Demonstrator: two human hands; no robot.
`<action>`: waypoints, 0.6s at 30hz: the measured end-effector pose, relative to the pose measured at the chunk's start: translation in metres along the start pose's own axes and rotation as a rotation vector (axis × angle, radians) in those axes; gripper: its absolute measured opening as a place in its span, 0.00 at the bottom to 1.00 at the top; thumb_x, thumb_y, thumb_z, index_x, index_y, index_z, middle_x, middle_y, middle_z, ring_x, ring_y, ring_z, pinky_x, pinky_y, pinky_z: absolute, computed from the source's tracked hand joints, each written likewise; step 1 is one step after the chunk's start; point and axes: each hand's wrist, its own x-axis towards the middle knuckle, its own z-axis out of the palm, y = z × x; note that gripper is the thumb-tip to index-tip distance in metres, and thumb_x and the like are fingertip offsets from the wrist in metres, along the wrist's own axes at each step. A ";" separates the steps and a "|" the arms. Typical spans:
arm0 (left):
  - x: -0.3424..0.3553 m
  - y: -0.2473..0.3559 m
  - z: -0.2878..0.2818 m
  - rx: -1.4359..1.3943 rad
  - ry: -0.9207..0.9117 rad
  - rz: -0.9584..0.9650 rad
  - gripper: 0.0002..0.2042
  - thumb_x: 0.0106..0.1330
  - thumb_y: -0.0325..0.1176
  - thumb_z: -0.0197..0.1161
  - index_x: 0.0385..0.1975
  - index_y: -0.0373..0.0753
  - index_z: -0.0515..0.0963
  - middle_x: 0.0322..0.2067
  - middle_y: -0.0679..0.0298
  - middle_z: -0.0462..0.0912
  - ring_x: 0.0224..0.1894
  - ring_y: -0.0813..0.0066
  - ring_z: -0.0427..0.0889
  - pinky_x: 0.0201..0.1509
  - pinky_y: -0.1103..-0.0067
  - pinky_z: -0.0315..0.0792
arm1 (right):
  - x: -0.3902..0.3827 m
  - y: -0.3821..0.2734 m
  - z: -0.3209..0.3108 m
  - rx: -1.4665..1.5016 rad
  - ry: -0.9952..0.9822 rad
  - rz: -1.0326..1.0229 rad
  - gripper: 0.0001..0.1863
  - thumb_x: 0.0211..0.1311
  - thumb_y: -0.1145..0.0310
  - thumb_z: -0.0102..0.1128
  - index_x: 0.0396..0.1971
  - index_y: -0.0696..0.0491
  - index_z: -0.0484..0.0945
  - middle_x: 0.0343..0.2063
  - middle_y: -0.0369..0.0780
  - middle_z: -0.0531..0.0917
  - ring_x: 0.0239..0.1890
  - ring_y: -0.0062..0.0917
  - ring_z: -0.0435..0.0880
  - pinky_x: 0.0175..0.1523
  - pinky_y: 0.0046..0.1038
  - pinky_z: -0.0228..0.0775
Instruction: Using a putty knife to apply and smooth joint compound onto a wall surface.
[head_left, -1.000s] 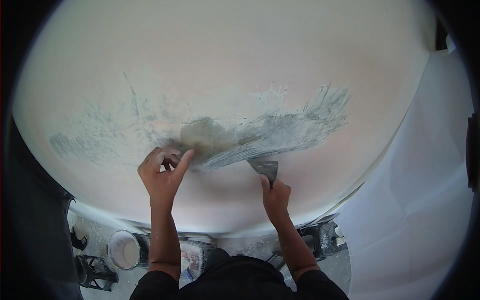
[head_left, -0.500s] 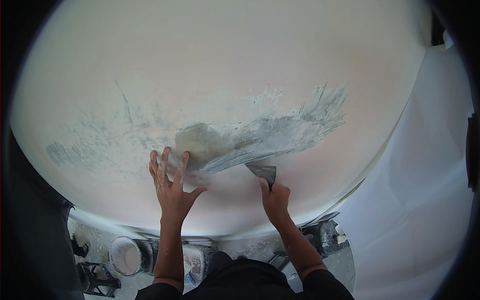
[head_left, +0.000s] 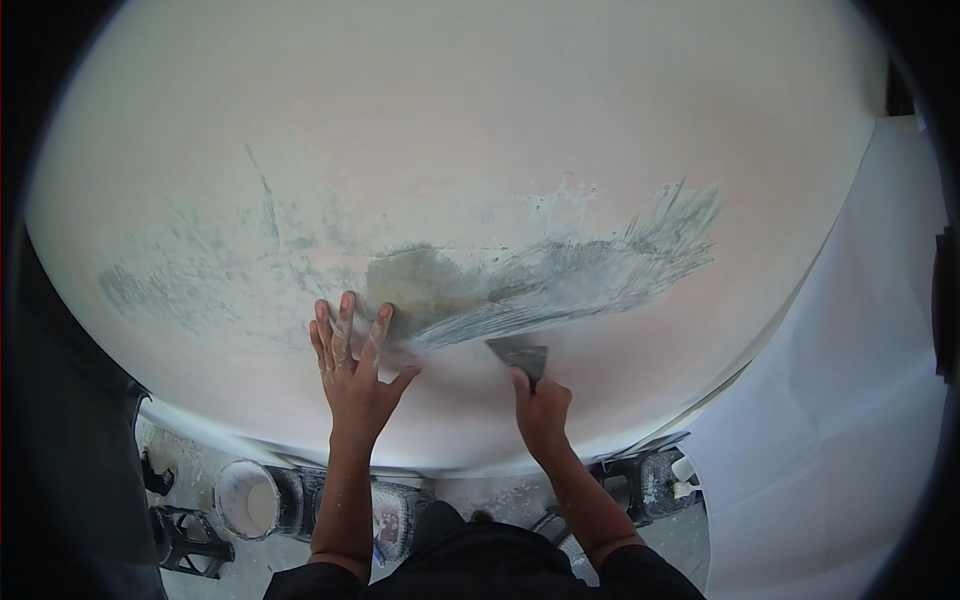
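Note:
Before me curves a large pale, pinkish-white panel [head_left: 500, 90]. A band of grey smeared filler [head_left: 600, 270] runs across it, with a browner, damp-looking patch [head_left: 415, 285] near its middle and fainter grey marks to the left. My left hand [head_left: 358, 375] rests with spread fingers on the panel, its fingertips at the lower left of the brownish patch. In my right hand [head_left: 543, 405] is a putty knife [head_left: 520, 355], gripped by its handle. Its dark triangular blade lies just below the streaked filler's lower edge; whether it touches the panel I cannot tell.
White sheeting [head_left: 820, 400] hangs along the right. Below the panel's near edge stand a bucket [head_left: 248, 500] of whitish stuff, a black stool [head_left: 190, 540] at the left, and a spattered dark stool [head_left: 660, 480] by my right arm. The floor is spotted with white.
The view has shifted slightly, so the panel appears further right. My right hand and the putty knife have moved a little left relative to the filler. My left hand stays spread on the panel.

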 end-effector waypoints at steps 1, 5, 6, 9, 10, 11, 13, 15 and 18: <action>-0.001 -0.004 -0.002 0.011 0.004 -0.005 0.48 0.32 0.40 0.80 0.63 0.58 0.68 0.70 0.59 0.52 0.73 0.48 0.46 0.71 0.51 0.47 | 0.001 -0.007 0.000 -0.054 -0.053 -0.033 0.20 0.66 0.64 0.57 0.19 0.62 0.75 0.11 0.45 0.74 0.13 0.32 0.74 0.22 0.31 0.64; -0.004 -0.004 -0.003 0.010 -0.008 -0.024 0.47 0.33 0.39 0.80 0.63 0.58 0.68 0.70 0.59 0.53 0.73 0.48 0.46 0.71 0.51 0.46 | 0.020 -0.017 -0.025 0.142 0.098 0.256 0.18 0.64 0.59 0.60 0.27 0.60 0.79 0.18 0.51 0.78 0.23 0.48 0.80 0.27 0.38 0.70; -0.001 -0.002 -0.004 0.006 0.001 -0.021 0.47 0.33 0.39 0.80 0.63 0.58 0.68 0.70 0.59 0.53 0.73 0.48 0.46 0.71 0.51 0.46 | 0.011 -0.012 -0.018 0.140 0.096 0.256 0.18 0.64 0.59 0.60 0.27 0.60 0.79 0.18 0.51 0.78 0.23 0.48 0.80 0.27 0.38 0.70; -0.002 0.001 -0.002 0.007 0.007 -0.016 0.47 0.33 0.38 0.80 0.63 0.58 0.68 0.70 0.59 0.53 0.73 0.48 0.46 0.71 0.51 0.46 | -0.003 -0.011 -0.004 -0.130 -0.090 -0.008 0.15 0.66 0.64 0.57 0.26 0.61 0.80 0.16 0.49 0.78 0.19 0.43 0.80 0.26 0.33 0.71; -0.002 -0.002 -0.005 0.018 0.007 -0.023 0.47 0.33 0.38 0.80 0.63 0.57 0.68 0.70 0.59 0.53 0.73 0.48 0.46 0.71 0.51 0.46 | 0.007 -0.017 -0.010 -0.119 -0.091 -0.014 0.15 0.66 0.64 0.57 0.26 0.61 0.80 0.16 0.49 0.78 0.19 0.43 0.80 0.26 0.33 0.71; -0.002 -0.003 -0.005 0.022 0.008 -0.024 0.47 0.33 0.38 0.80 0.63 0.57 0.68 0.70 0.59 0.53 0.73 0.48 0.46 0.71 0.51 0.46 | 0.019 -0.019 -0.021 0.103 0.043 0.141 0.17 0.65 0.62 0.58 0.25 0.61 0.79 0.15 0.50 0.78 0.19 0.45 0.80 0.26 0.35 0.71; -0.002 0.000 -0.002 0.019 0.008 -0.016 0.47 0.33 0.38 0.80 0.63 0.57 0.67 0.70 0.58 0.53 0.73 0.48 0.46 0.71 0.51 0.46 | 0.022 -0.016 -0.024 0.264 0.171 0.347 0.21 0.63 0.57 0.61 0.19 0.61 0.78 0.15 0.52 0.77 0.20 0.49 0.79 0.26 0.40 0.70; -0.001 0.004 -0.002 0.005 0.020 -0.006 0.47 0.33 0.38 0.80 0.63 0.56 0.67 0.70 0.58 0.53 0.73 0.48 0.46 0.71 0.50 0.47 | 0.004 -0.007 -0.009 -0.146 -0.033 0.113 0.24 0.64 0.57 0.60 0.15 0.61 0.75 0.15 0.52 0.76 0.19 0.48 0.78 0.24 0.41 0.67; 0.001 -0.001 -0.003 0.023 0.035 0.011 0.48 0.33 0.38 0.80 0.64 0.55 0.66 0.70 0.58 0.52 0.72 0.47 0.46 0.70 0.50 0.48 | 0.011 -0.010 -0.008 -0.079 -0.044 0.043 0.25 0.64 0.55 0.59 0.14 0.60 0.75 0.15 0.53 0.76 0.19 0.49 0.78 0.24 0.42 0.66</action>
